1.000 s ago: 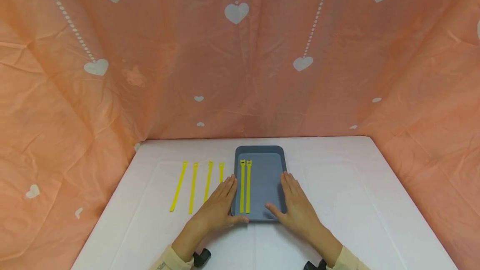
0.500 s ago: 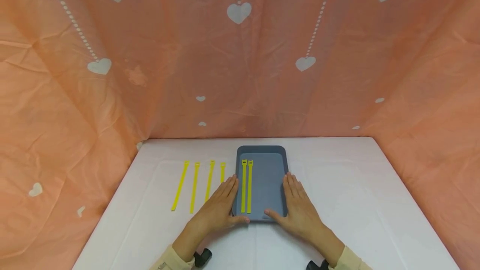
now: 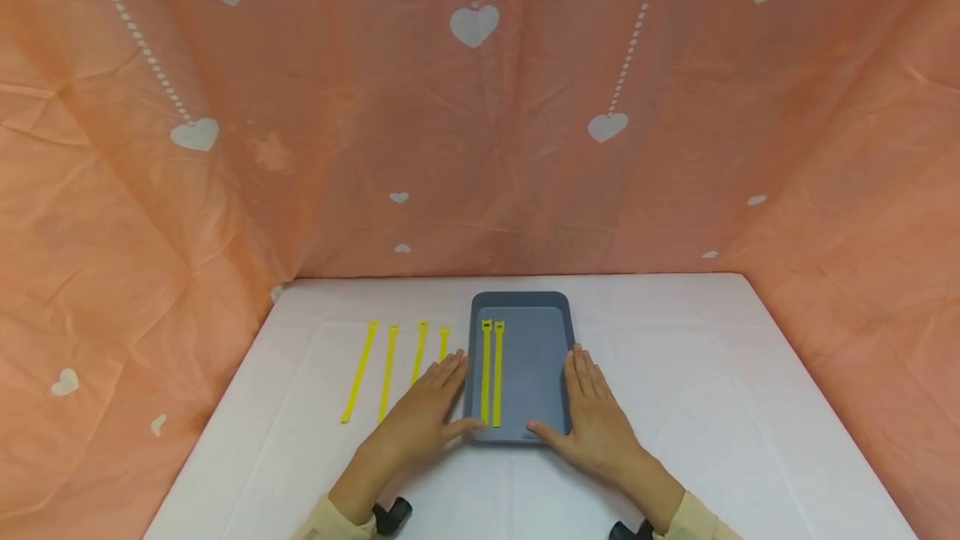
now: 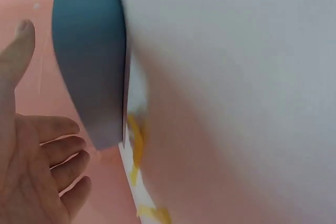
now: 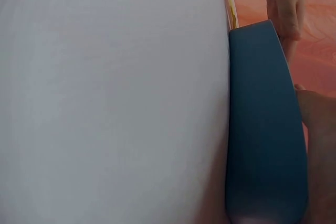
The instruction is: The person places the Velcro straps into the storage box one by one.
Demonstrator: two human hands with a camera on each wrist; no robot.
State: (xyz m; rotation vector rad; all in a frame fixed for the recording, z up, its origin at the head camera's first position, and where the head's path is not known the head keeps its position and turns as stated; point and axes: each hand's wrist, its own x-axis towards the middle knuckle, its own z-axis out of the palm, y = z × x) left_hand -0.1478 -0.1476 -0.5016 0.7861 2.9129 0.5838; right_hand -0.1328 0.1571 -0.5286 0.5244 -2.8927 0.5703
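A blue-grey rectangular tray (image 3: 536,377) lies flat on the white table. Two yellow cable ties (image 3: 498,373) with slotted heads lie side by side along its left inside. Several more yellow cable ties (image 3: 360,372) are laid in a row on the table to the left, partly covered by my left hand (image 3: 420,415). That hand has straight fingers beside the tray's left side, its thumb near the front left corner; the left wrist view shows its fingers apart from the tray's wall (image 4: 92,61). My right hand (image 3: 600,423) rests along the right side, fingers straight, thumb over the front rim.
White cloth covers the table (image 3: 697,407), which stretches out right of the tray. Behind and on both sides hangs an orange-pink curtain (image 3: 540,190) printed with hearts. Black wrist devices (image 3: 393,516) sit below both wrists.
My left hand has drawn slightly left, away from the tray's side. The right hand, tray and cable ties stay put; the head view shifts a little.
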